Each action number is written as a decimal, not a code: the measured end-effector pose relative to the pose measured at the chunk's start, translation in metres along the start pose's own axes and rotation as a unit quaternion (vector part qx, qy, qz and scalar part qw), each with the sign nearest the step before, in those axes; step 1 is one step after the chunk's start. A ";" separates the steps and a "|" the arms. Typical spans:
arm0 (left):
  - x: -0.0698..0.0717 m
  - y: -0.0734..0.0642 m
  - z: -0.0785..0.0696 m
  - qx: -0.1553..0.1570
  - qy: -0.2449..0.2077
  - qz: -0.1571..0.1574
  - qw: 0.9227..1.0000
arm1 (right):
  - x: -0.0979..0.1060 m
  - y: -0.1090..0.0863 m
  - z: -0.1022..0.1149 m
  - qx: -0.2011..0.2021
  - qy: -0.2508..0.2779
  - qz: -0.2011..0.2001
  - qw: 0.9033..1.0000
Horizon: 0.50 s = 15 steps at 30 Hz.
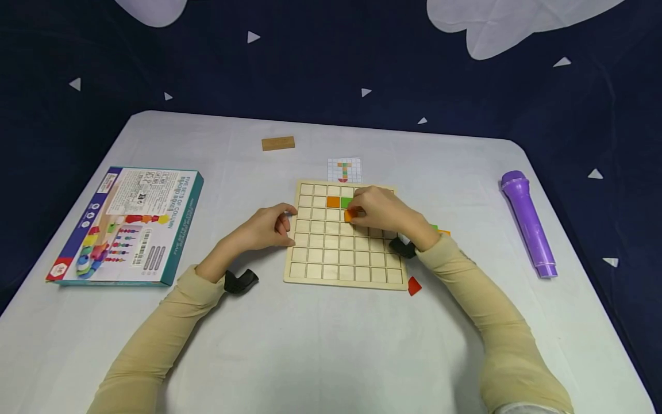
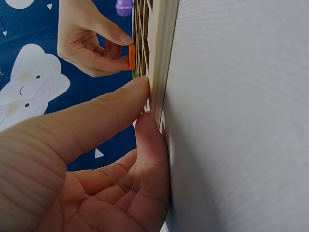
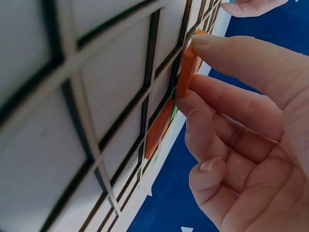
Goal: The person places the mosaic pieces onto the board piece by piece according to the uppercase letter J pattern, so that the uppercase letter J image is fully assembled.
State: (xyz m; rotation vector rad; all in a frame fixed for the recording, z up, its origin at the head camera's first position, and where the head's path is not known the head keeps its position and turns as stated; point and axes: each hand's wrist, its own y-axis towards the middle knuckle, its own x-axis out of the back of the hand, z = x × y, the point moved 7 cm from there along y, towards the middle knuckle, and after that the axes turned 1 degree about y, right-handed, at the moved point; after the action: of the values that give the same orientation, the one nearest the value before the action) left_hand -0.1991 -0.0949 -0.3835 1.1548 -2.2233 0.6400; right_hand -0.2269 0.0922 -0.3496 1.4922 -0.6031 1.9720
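A wooden grid board [image 1: 331, 276] lies on the table with its rows of square cells. My right hand [image 1: 380, 210] is over its upper part, pinching an orange square tile [image 3: 188, 67] between thumb and fingertips; the tile is tilted up close over the cells. Set in the grid are an orange tile [image 1: 333, 202] and a green tile [image 1: 346, 202], side by side. The right wrist view also shows a flat orange tile [image 3: 158, 133] beside the green. At the board's left edge my left hand [image 1: 266, 227] grips the rim, thumb on top and a finger against the side.
Behind the board lies a small pattern card [image 1: 345, 170], with a wooden strip [image 1: 278, 143] farther back. A red piece [image 1: 414, 286] sits by the lower right corner; green and orange pieces [image 1: 443, 232] peek past my right wrist. A box [image 1: 126, 224] flanks the left, a purple flashlight-shaped cylinder [image 1: 530, 224] the right.
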 end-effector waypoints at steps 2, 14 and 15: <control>0.000 0.000 0.000 0.000 0.000 0.000 1.000 | -0.001 0.001 0.000 -0.003 -0.001 0.001 1.000; 0.000 0.000 0.001 0.003 0.001 -0.001 1.000 | -0.001 0.002 -0.003 -0.018 0.000 0.001 1.000; 0.000 0.000 0.001 0.002 0.001 -0.001 1.000 | -0.002 0.002 -0.003 -0.016 0.000 0.001 1.000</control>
State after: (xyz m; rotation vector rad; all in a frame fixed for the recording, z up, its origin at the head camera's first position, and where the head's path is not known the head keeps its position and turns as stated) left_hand -0.1993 -0.0951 -0.3845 1.1586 -2.2196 0.6457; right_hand -0.2304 0.0921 -0.3520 1.4715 -0.6337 1.9549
